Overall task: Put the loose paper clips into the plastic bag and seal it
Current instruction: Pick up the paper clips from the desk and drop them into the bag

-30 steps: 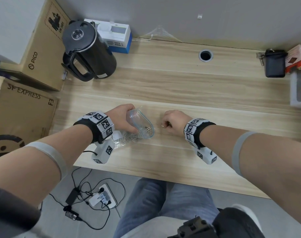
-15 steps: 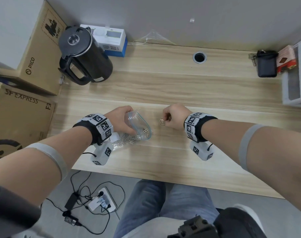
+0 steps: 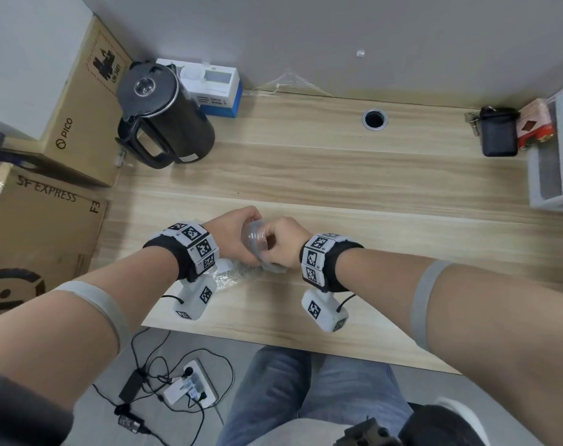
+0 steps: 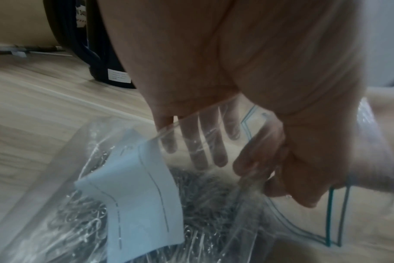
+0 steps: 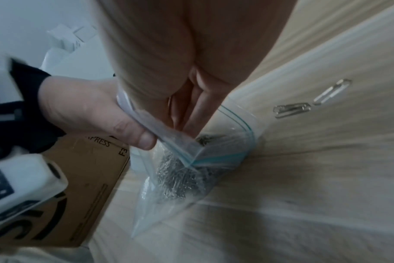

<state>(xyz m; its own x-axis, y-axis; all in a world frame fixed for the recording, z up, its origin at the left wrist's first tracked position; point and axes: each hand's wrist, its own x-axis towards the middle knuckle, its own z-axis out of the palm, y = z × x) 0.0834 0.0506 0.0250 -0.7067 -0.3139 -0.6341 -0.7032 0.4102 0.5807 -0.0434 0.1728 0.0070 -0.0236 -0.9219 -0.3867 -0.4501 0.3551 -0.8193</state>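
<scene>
A clear zip bag with a teal seal strip lies at the desk's near middle, holding a heap of metal paper clips and a white label. My left hand grips the bag's rim, thumb on the near lip, and keeps the mouth wide. My right hand has its bunched fingertips dipped into that mouth; a small shiny bit shows at them, seemingly a pinched paper clip. Two loose clips lie on the wood beyond the bag.
A black kettle and a white-blue box stand at the back left. A black pouch, a red box and grey drawers sit at the right. Cardboard boxes flank the desk's left edge.
My right hand lifted a clip off the desk and moved left to the bag's mouth. The left hand tilted the opening up toward it.
</scene>
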